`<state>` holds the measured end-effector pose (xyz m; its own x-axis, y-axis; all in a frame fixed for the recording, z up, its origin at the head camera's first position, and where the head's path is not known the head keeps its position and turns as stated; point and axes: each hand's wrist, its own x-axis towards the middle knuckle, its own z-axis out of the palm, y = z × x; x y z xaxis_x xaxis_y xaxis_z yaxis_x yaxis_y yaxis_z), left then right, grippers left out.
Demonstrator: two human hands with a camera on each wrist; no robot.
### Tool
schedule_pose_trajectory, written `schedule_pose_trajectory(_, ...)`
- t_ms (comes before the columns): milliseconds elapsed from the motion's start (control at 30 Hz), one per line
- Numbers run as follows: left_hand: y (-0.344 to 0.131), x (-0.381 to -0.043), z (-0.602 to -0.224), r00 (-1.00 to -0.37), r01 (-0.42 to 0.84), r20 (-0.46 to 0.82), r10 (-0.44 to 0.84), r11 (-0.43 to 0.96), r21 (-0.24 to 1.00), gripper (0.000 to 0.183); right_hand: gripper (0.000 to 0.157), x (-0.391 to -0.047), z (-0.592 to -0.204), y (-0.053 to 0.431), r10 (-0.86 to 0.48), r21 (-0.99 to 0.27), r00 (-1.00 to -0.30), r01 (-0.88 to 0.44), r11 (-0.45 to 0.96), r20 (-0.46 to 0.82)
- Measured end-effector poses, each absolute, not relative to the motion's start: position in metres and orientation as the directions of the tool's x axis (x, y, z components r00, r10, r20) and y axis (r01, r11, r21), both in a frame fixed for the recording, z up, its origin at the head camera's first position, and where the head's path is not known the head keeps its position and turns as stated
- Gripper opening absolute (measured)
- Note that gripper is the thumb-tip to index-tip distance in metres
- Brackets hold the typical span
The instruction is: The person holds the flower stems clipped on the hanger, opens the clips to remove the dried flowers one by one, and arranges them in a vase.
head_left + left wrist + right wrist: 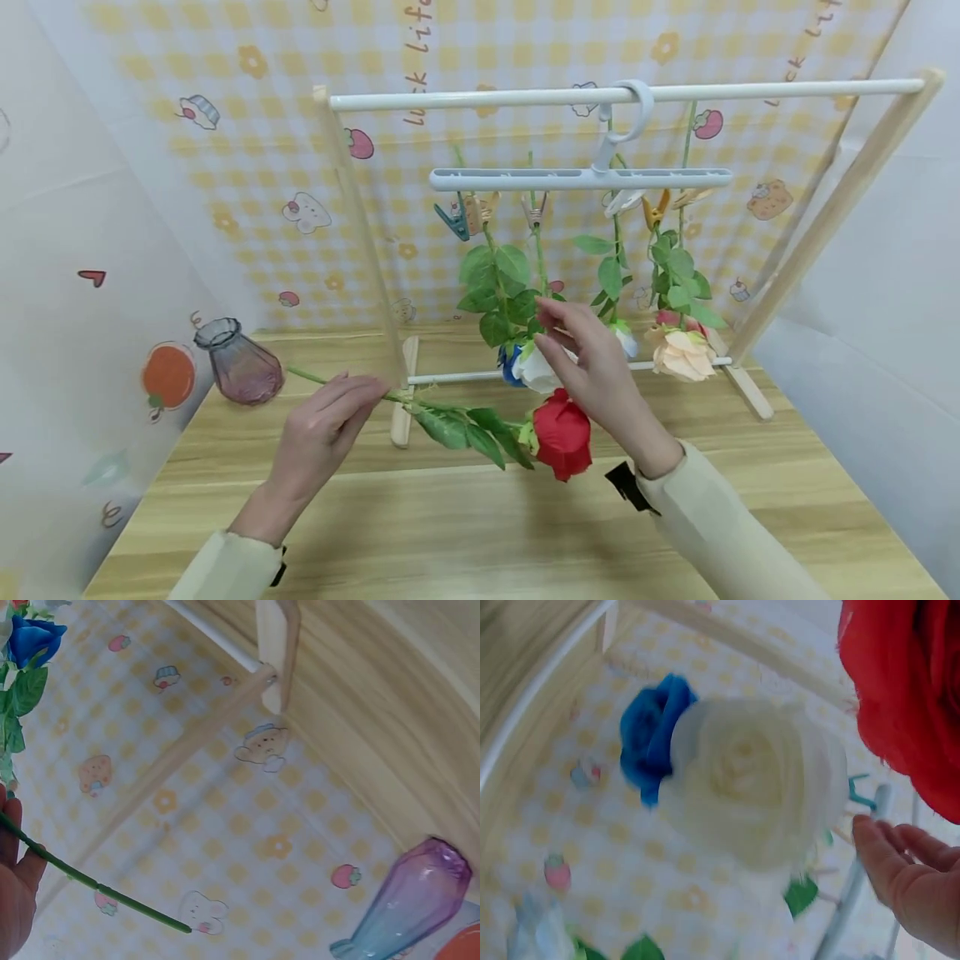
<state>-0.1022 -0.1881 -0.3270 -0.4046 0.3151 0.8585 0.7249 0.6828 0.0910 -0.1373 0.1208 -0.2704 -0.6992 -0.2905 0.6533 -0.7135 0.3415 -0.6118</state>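
A red artificial rose (562, 435) lies sideways in front of the rack, its leafy stem reaching left. My left hand (322, 429) pinches that stem between thumb and fingers; the bare stem end (142, 908) sticks out past the hand in the left wrist view. My right hand (592, 367) is just above and right of the red bloom, fingers bent loosely and apart from the thumb, holding nothing. Close to it a white rose (750, 780) and a blue rose (645, 739) hang upside down. Their stems are clipped under a pale hanger (517, 178).
The hanger hooks over the white top rail (480, 98) of a wooden rack. More roses hang at right, among them a peach one (684, 354). A teal clothespin (453, 221) hangs at the hanger's left end. A tinted glass vase (243, 371) stands left of the rack.
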Motion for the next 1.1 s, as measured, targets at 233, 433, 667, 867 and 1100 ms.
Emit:
schedule_pose_trajectory(233, -0.207, -0.093, -0.333, -0.410, 0.711, 0.879, 0.243, 0.690, 0.140, 0.030, 0.047, -0.153, -0.267, 0.101, -0.298, -0.796, -0.839, -0.534, 0.287, 0.455)
schedule_pose_trajectory(433, -0.220, -0.088, -0.338, -0.388, 0.690, 0.907, 0.164, 0.704, 0.168, 0.033, 0.055, -0.165, -0.265, 0.085, -0.327, -0.905, -0.901, -0.365, 0.217, 0.285)
schedule_pose_trajectory(667, -0.226, -0.085, -0.340, -0.396, 0.683, 0.913, 0.102, 0.697, 0.219, 0.035, 0.067, -0.177, -0.271, 0.075, -0.316, -0.888, -0.926, -0.312, 0.336, 0.206)
schedule_pose_trajectory(867, -0.228, -0.085, -0.341, -0.407, 0.678, 0.910, 0.078, 0.694, 0.244, 0.037, 0.071, -0.190, -0.278, 0.076, -0.300, -0.875, -0.940, -0.276, 0.398, 0.160)
schedule_pose_trajectory(1100, -0.232, -0.088, -0.342, -0.405, 0.671, 0.912, 0.061, 0.698, 0.252, 0.038, 0.071, -0.199, -0.282, 0.080, -0.320, -0.864, -0.943, -0.234, 0.445, 0.090)
